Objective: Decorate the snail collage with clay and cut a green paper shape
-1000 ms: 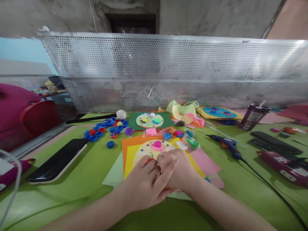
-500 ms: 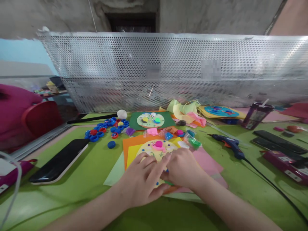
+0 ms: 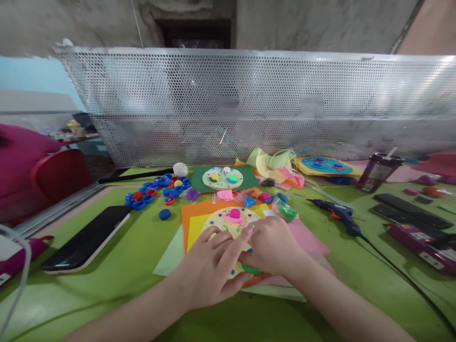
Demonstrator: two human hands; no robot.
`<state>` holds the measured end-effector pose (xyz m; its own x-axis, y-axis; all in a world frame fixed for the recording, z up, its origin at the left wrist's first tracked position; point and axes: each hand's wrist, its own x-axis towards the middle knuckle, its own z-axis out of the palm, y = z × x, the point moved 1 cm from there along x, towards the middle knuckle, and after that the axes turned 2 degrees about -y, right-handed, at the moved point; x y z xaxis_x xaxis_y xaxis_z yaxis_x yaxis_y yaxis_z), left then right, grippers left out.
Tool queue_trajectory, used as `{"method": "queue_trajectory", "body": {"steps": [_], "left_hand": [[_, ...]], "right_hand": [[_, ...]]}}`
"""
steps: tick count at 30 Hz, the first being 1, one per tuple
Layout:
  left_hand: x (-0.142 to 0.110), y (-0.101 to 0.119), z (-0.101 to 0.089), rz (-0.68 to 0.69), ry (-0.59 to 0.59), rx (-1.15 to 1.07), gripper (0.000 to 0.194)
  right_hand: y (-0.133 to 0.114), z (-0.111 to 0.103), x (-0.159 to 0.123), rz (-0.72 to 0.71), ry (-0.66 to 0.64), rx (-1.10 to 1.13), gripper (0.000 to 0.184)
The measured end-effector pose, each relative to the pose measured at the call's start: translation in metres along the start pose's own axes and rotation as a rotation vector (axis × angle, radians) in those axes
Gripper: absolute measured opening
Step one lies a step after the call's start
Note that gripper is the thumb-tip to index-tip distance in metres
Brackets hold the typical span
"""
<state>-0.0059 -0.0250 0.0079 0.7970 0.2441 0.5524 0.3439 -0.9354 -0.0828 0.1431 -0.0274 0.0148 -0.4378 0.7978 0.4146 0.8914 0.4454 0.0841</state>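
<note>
Both of my hands rest on a pale yellow paper disc [image 3: 228,223] with a pink clay blob [image 3: 235,213], lying on stacked yellow, orange and pink sheets [image 3: 192,213]. My left hand [image 3: 210,268] lies flat, its fingers stretched out over the disc's near half. Curled fingertips of my right hand [image 3: 272,247] press down at the disc's right edge; a bit of green and blue shows beneath it. What the right fingers hold, if anything, is hidden.
On the green table: blue and red bottle caps [image 3: 156,190], a black phone [image 3: 87,237], a second decorated disc on green card [image 3: 223,178], clay packets [image 3: 285,209], a blue glue gun [image 3: 337,213] with cord, a purple cup [image 3: 377,172]. A perforated metal screen [image 3: 249,104] stands behind.
My hands slid slightly toward me along the disc, uncovering more of its far part. The left fingers spread flatter. Nothing else on the table moved.
</note>
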Motion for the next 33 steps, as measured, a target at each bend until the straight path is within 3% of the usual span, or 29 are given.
{"method": "queue_trajectory", "body": {"steps": [5, 11, 17, 19, 22, 26, 29, 33], "left_hand": [[0.0, 0.003, 0.004, 0.071, 0.052, 0.029, 0.061], [-0.001, -0.005, -0.004, 0.052, 0.061, 0.077, 0.055], [-0.003, -0.003, 0.001, 0.079, 0.049, -0.044, 0.061], [-0.004, -0.003, 0.001, 0.006, 0.039, -0.136, 0.06], [-0.006, -0.005, -0.001, -0.227, -0.018, -0.367, 0.061], [-0.005, -0.011, -0.004, -0.497, 0.018, -0.65, 0.046], [-0.004, -0.015, -0.004, -0.602, 0.061, -0.776, 0.024], [-0.003, -0.018, -0.003, -0.75, 0.041, -0.894, 0.032]], "right_hand": [[-0.011, 0.001, 0.001, -0.045, -0.01, 0.021, 0.018], [-0.004, -0.001, -0.004, 0.017, 0.043, 0.029, 0.036], [-0.006, 0.001, -0.004, -0.028, 0.039, 0.078, 0.026], [-0.003, 0.0, -0.006, 0.006, 0.014, 0.105, 0.031], [0.005, -0.004, -0.008, 0.061, -0.087, 0.163, 0.036], [0.014, -0.01, -0.007, 0.105, -0.203, 0.284, 0.025], [0.016, -0.012, -0.006, 0.165, -0.226, 0.354, 0.023], [0.019, -0.012, -0.007, 0.155, -0.198, 0.358, 0.03]]}}
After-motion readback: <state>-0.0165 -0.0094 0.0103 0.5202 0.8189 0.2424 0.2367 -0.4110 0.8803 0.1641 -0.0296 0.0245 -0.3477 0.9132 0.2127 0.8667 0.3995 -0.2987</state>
